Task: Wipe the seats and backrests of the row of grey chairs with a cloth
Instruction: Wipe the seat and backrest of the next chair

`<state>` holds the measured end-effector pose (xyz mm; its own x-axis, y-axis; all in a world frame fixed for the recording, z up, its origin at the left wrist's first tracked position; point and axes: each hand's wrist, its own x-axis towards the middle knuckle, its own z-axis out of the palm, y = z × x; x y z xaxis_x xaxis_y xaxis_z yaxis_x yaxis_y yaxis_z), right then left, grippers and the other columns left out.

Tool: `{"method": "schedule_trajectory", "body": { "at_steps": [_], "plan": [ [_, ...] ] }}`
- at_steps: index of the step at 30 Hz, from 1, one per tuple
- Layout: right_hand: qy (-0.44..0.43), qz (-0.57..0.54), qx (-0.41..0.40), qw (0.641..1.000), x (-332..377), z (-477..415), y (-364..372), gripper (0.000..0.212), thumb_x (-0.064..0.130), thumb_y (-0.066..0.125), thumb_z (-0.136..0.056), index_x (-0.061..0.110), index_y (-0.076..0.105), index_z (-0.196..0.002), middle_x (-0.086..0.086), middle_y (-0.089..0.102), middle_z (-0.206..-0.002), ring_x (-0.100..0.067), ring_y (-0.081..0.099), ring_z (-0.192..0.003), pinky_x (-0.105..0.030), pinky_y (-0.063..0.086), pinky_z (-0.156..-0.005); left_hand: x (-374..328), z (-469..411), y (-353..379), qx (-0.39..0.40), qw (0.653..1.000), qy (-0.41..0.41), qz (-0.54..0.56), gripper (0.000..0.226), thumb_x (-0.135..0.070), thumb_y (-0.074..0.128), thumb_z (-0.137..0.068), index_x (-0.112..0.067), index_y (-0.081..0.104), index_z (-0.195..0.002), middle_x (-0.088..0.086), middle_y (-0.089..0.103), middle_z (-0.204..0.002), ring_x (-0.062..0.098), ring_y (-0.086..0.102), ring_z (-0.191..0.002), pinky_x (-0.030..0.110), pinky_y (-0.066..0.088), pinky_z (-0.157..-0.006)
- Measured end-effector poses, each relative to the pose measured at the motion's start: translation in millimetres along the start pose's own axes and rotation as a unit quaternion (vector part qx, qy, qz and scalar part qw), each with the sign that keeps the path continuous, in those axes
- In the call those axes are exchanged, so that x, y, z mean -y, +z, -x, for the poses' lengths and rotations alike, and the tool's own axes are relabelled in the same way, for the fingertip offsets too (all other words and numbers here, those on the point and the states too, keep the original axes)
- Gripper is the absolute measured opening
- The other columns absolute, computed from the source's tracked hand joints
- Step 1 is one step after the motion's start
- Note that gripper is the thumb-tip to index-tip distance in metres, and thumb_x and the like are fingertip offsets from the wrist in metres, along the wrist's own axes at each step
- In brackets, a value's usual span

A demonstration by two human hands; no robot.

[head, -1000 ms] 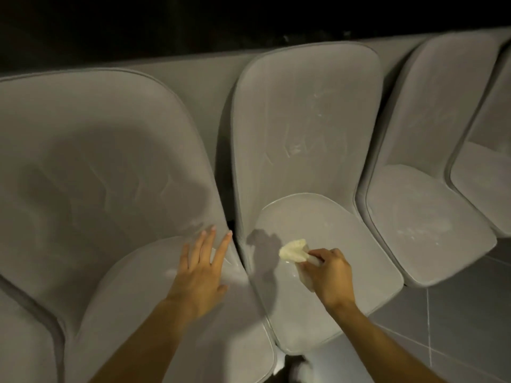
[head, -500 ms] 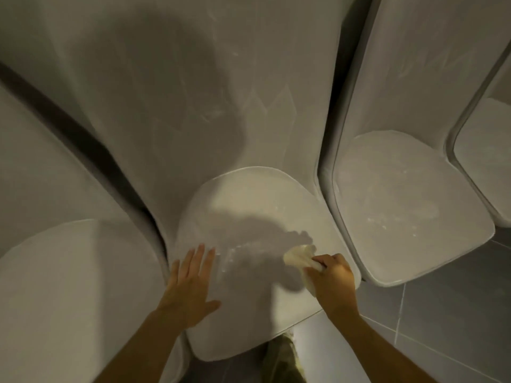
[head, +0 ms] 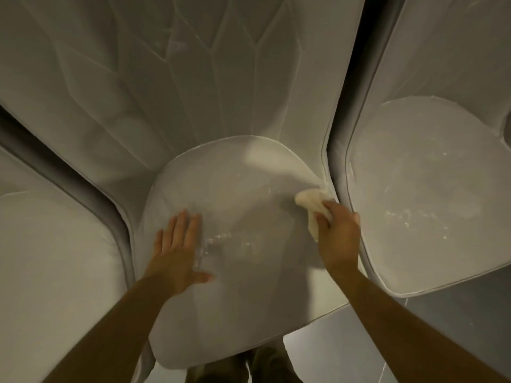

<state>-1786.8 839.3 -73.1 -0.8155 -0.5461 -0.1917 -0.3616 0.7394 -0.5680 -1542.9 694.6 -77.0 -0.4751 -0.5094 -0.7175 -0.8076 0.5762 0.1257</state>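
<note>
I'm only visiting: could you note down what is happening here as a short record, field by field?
Place: row of grey chairs, seen from above
Left hand: flat, fingers straight, resting on the middle seat
Right hand: grips a pale cloth at that seat's right edge
Dirt: whitish specks beside the left hand
Right seat: speckled too
Backrest: creased
Floor: grey tiles

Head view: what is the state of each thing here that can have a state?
Middle grey padded chair seat: white specks on it.
Right grey padded chair seat: dusty, white specks, no hand on it.
Crumpled pale cloth: bunched, pressed on the middle seat's right edge.
Right hand: grips the cloth.
Left hand: fingers straight, flat on the middle seat.
</note>
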Motion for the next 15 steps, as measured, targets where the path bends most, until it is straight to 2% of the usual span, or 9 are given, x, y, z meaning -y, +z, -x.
{"method": "schedule_trajectory", "body": {
  "at_steps": [2,4,6,9,11,13,15],
  "plan": [
    [-0.027,-0.003,-0.007,1.0,7.0,-16.5,11.8,0.033,0.017,0.052,-0.092,0.016,0.056,-0.124,-0.008,0.055,-0.125,-0.024,0.047,-0.117,-0.02,0.028,-0.093,5.5,-15.1,-8.3,0.006,1.0,0.002,-0.003,0.126,-0.066,0.064,-0.075,-0.029,-0.048,-0.119,0.007,-0.039,-0.149,0.027,-0.033,-0.138,0.041,-0.017,-0.112],
    [-0.047,-0.008,0.003,0.999,13.8,-33.2,25.9,0.036,0.015,0.049,-0.093,0.017,0.052,-0.128,-0.007,0.053,-0.129,-0.025,0.045,-0.121,-0.028,0.03,-0.101,6.7,-23.9,-14.2,0.015,1.0,0.006,-0.008,0.128,-0.065,0.065,-0.073,-0.029,-0.049,-0.117,0.008,-0.042,-0.148,0.028,-0.035,-0.137,0.042,-0.018,-0.111],
    [-0.031,-0.003,0.013,0.999,18.4,-43.8,40.5,0.039,0.015,0.048,-0.093,0.016,0.049,-0.132,-0.008,0.051,-0.133,-0.025,0.043,-0.123,-0.034,0.031,-0.104,8.9,-32.7,-13.1,0.025,1.0,0.001,-0.007,0.131,-0.067,0.066,-0.071,-0.029,-0.05,-0.118,0.008,-0.048,-0.142,0.03,-0.038,-0.134,0.044,-0.019,-0.111],
    [-0.017,0.001,-0.006,1.0,26.5,-36.7,69.3,0.038,0.017,0.048,-0.093,0.017,0.05,-0.131,-0.012,0.053,-0.128,-0.028,0.046,-0.118,-0.032,0.032,-0.098,12.9,-39.4,-7.9,0.033,0.999,0.01,-0.014,0.133,-0.068,0.067,-0.069,-0.03,-0.05,-0.12,0.007,-0.056,-0.132,0.032,-0.046,-0.127,0.046,-0.02,-0.111],
    [-0.089,-0.011,0.018,0.996,43.2,-13.0,91.7,0.036,0.011,0.055,-0.09,0.014,0.056,-0.125,-0.014,0.058,-0.123,-0.029,0.052,-0.113,-0.029,0.032,-0.094,14.9,-42.9,-3.3,0.025,1.0,0.016,-0.007,0.134,-0.066,0.069,-0.068,-0.031,-0.049,-0.121,0.006,-0.058,-0.13,0.031,-0.048,-0.125,0.046,-0.021,-0.11],
    [-0.177,-0.011,0.051,0.983,55.4,11.6,111.9,0.033,0.002,0.064,-0.083,0.004,0.063,-0.116,-0.017,0.063,-0.116,-0.034,0.06,-0.1,-0.03,0.034,-0.089,17.4,-43.6,-1.3,0.019,1.0,0.015,0.003,0.135,-0.066,0.071,-0.066,-0.034,-0.049,-0.121,0.003,-0.058,-0.13,0.029,-0.047,-0.126,0.045,-0.022,-0.11],
    [-0.196,-0.014,0.066,0.978,60.7,20.0,115.7,0.032,0.002,0.065,-0.082,0.001,0.064,-0.114,-0.016,0.064,-0.116,-0.036,0.058,-0.091,-0.031,0.037,-0.086,22.1,-42.9,1.4,0.006,1.0,0.017,-0.007,0.136,-0.069,0.069,-0.064,-0.036,-0.049,-0.121,0.0,-0.059,-0.13,0.027,-0.047,-0.128,0.044,-0.021,-0.111]
  ]
}}
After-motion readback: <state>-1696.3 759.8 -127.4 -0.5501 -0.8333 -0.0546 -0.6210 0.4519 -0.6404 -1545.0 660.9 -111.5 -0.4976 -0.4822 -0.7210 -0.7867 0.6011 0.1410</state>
